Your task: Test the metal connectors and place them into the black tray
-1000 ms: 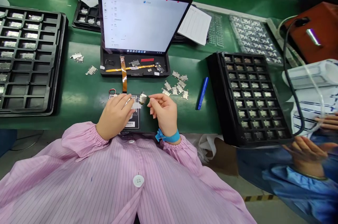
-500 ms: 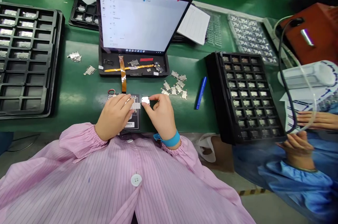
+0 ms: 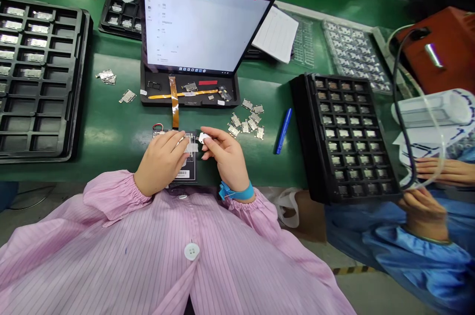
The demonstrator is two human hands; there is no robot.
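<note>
My left hand (image 3: 162, 160) lies flat, fingers together, pressing down on a small black circuit board (image 3: 185, 161) at the table's near edge. An orange flex cable (image 3: 173, 102) runs from that board up to a black fixture (image 3: 189, 93) under a lit tablet screen (image 3: 200, 25). My right hand (image 3: 224, 154) pinches a small silvery metal part (image 3: 203, 138) between thumb and fingers, just right of the board. Several loose metal parts (image 3: 248, 119) lie on the green mat beyond my right hand.
A black tray (image 3: 39, 72) with metal parts fills the left. Another black tray (image 3: 343, 137) sits right, with a blue pen (image 3: 284, 130) beside it. A person in a blue coat (image 3: 426, 216) holds a cable at far right. Papers (image 3: 276, 33) and clear trays lie behind.
My right hand picked up the small metal part beside the board and now holds it tilted between the fingertips. My left hand stayed on the board.
</note>
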